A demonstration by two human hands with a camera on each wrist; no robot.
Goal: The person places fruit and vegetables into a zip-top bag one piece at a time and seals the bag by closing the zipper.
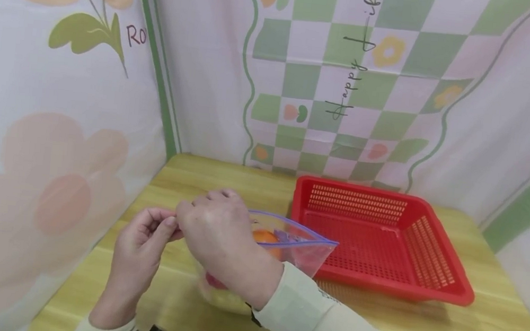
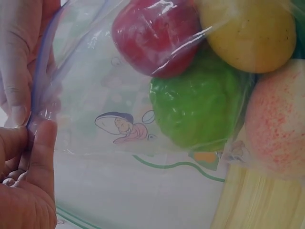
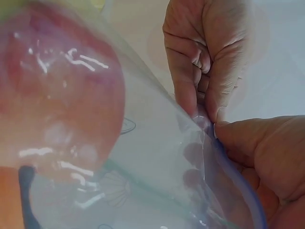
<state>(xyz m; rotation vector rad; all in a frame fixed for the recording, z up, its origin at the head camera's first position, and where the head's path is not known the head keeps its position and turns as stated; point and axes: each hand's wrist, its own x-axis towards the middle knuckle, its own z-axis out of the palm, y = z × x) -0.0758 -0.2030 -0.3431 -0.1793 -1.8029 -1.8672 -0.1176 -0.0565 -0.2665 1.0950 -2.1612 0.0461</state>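
A clear zip bag (image 1: 311, 258) with a bluish-purple zip strip holds several fruits. Thumb and fingers of my left hand (image 1: 136, 257) pinch the bag's left corner, at the end of the strip. Right beside it, my right hand (image 1: 221, 238) pinches the same strip, its thumb almost meeting the left fingertips in the right wrist view. The bag's mouth gapes toward its right end. Through the plastic show a red apple (image 2: 157, 36), a yellow fruit (image 2: 250, 33), a bumpy green fruit (image 2: 198, 105), a speckled peach (image 2: 279, 117) and an orange fruit (image 1: 265, 236). My right hand hides much of the bag from above.
A red plastic basket (image 1: 447, 265) with slotted sides stands to the right of the bag on the wood-grain table (image 1: 484, 330). Patterned cloth (image 1: 212, 70) hangs behind the table and along its sides.
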